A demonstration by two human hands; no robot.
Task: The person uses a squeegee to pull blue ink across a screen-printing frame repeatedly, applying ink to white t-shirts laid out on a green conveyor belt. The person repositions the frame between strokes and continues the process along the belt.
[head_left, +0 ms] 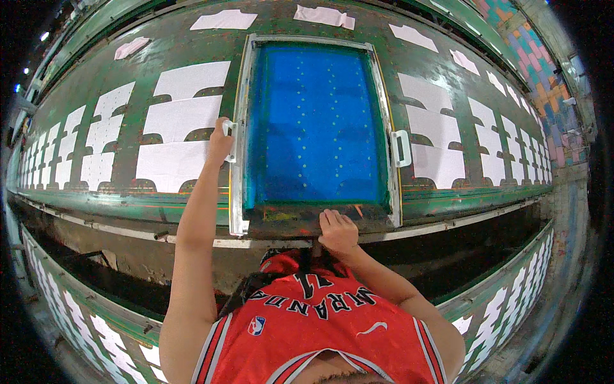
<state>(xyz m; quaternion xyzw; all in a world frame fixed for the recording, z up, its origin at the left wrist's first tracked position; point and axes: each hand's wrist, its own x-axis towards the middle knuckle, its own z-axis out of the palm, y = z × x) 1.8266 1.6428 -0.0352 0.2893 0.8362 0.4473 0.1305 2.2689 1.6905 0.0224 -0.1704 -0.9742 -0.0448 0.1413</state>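
Observation:
A screen-printing frame (pixel 375 83) with blue mesh (pixel 316 109), marked by rows of small pale dots, lies on the long green table (pixel 109 195). My left hand (pixel 221 137) is wrapped round the white handle (pixel 229 142) on its left side. My right hand (pixel 338 230) grips the dark front edge (pixel 288 217) of the frame, fingers bent together over it and thumb mostly hidden. Another white handle (pixel 400 148) stands on the right side. White fabric pieces (pixel 179 160) with notched edges lie flat in columns on both sides of the frame.
Small pale pink pieces (pixel 323 16) lie along the table's far side. A metal rail (pixel 141 227) runs along the near edge above a dark gap. A second green table with white pieces (pixel 102 339) curves behind me. Coloured floor tiles (pixel 540 77) show at the right.

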